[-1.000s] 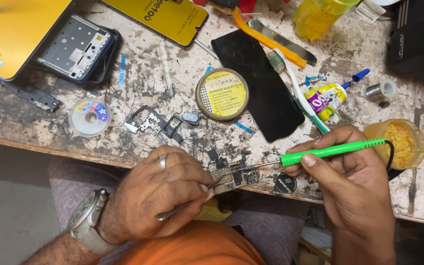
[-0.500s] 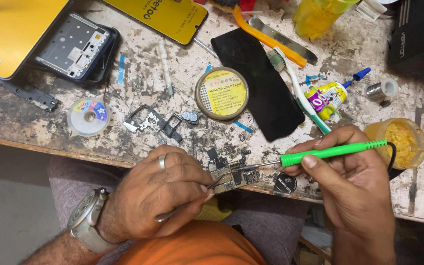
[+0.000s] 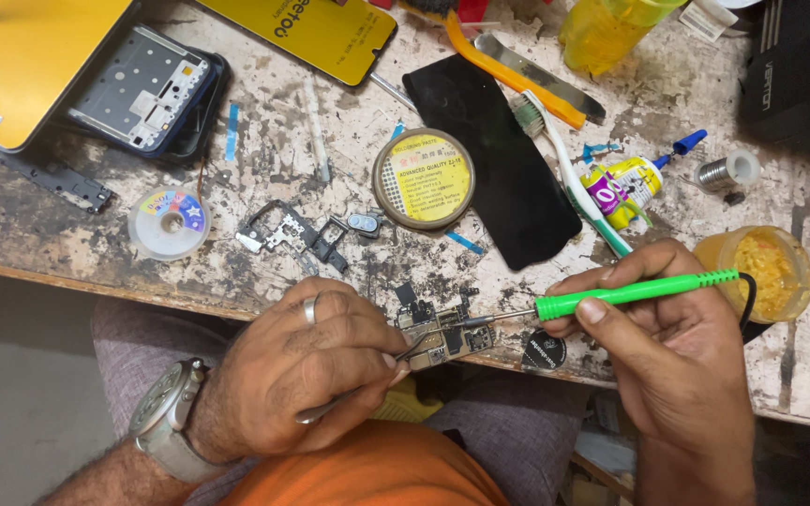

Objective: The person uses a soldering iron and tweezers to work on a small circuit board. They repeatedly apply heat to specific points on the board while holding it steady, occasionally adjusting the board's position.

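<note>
Little differs from a second ago. The right hand (image 3: 677, 365) now sits slightly lower and nearer the board (image 3: 442, 335), and the iron (image 3: 611, 295) lies a touch flatter, its tip closer to the board's right end. The left hand (image 3: 302, 375) and tweezers (image 3: 367, 389) shift only a hair toward the surface (image 3: 96, 234) edge.

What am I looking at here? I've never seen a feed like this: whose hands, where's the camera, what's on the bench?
One camera, worn on a person's head, looks down at their own bare hands over a worn workbench. The right hand holds a green soldering iron, its tip at a small circuit board at the bench edge. The left hand, with a wristwatch, holds tweezers to that board. Behind lie a round yellow tin, a toothbrush, a black phone panel and an opened phone frame.
</note>
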